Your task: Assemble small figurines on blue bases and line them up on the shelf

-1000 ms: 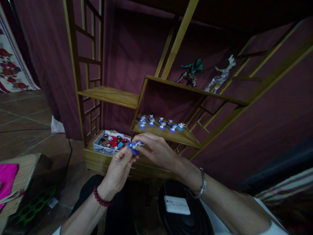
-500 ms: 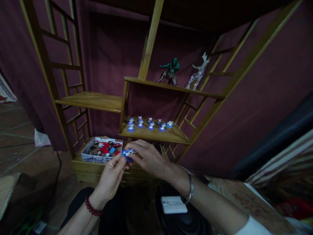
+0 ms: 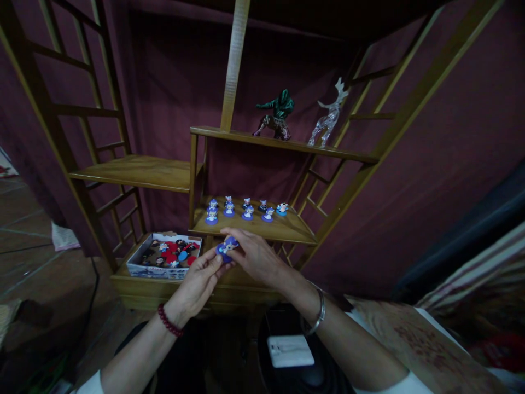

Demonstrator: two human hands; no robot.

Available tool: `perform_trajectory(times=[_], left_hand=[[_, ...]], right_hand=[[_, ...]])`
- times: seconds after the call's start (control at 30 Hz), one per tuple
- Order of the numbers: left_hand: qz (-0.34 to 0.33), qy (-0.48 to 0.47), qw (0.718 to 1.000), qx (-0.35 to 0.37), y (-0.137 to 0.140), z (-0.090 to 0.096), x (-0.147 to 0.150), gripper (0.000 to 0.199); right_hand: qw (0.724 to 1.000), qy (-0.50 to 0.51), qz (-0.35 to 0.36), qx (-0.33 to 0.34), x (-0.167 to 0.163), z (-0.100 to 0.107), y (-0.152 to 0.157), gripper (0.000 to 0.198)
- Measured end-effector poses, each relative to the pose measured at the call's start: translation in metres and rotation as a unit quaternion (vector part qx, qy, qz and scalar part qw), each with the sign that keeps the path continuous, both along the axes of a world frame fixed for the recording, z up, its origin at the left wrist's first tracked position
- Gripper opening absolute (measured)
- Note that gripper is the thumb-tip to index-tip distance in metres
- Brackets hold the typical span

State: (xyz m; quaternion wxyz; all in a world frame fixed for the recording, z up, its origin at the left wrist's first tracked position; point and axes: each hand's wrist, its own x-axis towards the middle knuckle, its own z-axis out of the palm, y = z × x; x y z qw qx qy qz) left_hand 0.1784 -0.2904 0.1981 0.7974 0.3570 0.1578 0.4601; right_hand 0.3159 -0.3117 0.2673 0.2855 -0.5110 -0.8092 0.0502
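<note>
Between my two hands is a small purple-and-white figurine (image 3: 228, 247) on a round purple base, tilted in front of the shelf. My left hand (image 3: 200, 282) pinches the base between thumb and fingers. From the other side, my right hand (image 3: 259, 255) has its fingers closed around the figurine's upper part, and they hide some of it. Beyond them, several similar purple figurines (image 3: 248, 213) stand in a row on the lower shelf (image 3: 283, 230). Behind that row are small dark-based figurines (image 3: 246, 203), and a blue-based one (image 3: 282, 208) stands at the right.
An open box (image 3: 158, 272) of mixed red, black and blue figurines sits lower left. On the upper shelf (image 3: 241, 137) stand a green crouching figure (image 3: 281, 112) and a clear deer figure (image 3: 328, 117). A white rectangular object (image 3: 290, 351) lies on a black round seat below my right forearm.
Both hands, with the figurine, have shifted slightly right and up in the view. The figurine has turned more upright, showing more of its purple head. The camera view has shifted slightly.
</note>
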Motion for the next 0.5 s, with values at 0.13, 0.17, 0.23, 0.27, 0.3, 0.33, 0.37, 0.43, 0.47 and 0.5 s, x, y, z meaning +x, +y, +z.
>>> perform_trajectory(times=[0.13,0.17,0.23,0.27,0.3,0.33,0.37,0.43,0.47,0.5], left_hand=[[-0.018,-0.027,0.999,-0.024,0.009,0.003,0.007,0.014],[-0.021,-0.032,0.999,-0.027,0.011,0.003,0.009,0.015],[-0.026,-0.039,0.998,-0.031,0.014,0.003,0.013,0.016],[-0.03,-0.04,0.998,-0.031,0.016,0.002,0.015,0.017],[-0.036,-0.041,0.998,-0.028,0.018,0.002,0.016,0.018],[-0.042,-0.042,0.998,-0.024,0.019,0.002,0.018,0.018],[-0.048,-0.045,0.998,-0.019,0.02,0.001,0.019,0.018],[-0.058,-0.049,0.997,-0.009,0.022,0.001,0.022,0.019],[-0.059,-0.049,0.997,-0.006,0.022,0.001,0.023,0.019],[-0.059,-0.048,0.997,-0.004,0.023,0.0,0.024,0.02]], right_hand=[[0.995,0.086,-0.022,-0.038,0.013,-0.006,0.008,0.044],[0.993,0.109,-0.027,-0.041,0.015,-0.009,0.01,0.045],[0.987,0.154,-0.032,-0.046,0.02,-0.014,0.014,0.044],[0.984,0.171,-0.031,-0.05,0.021,-0.017,0.016,0.041],[0.981,0.183,-0.029,-0.054,0.022,-0.019,0.018,0.039],[0.979,0.192,-0.03,-0.057,0.023,-0.02,0.02,0.037],[0.978,0.197,-0.032,-0.06,0.024,-0.021,0.021,0.036],[0.976,0.204,-0.038,-0.059,0.026,-0.021,0.023,0.035],[0.976,0.208,-0.036,-0.059,0.027,-0.02,0.024,0.033],[0.975,0.21,-0.031,-0.06,0.028,-0.019,0.025,0.03]])
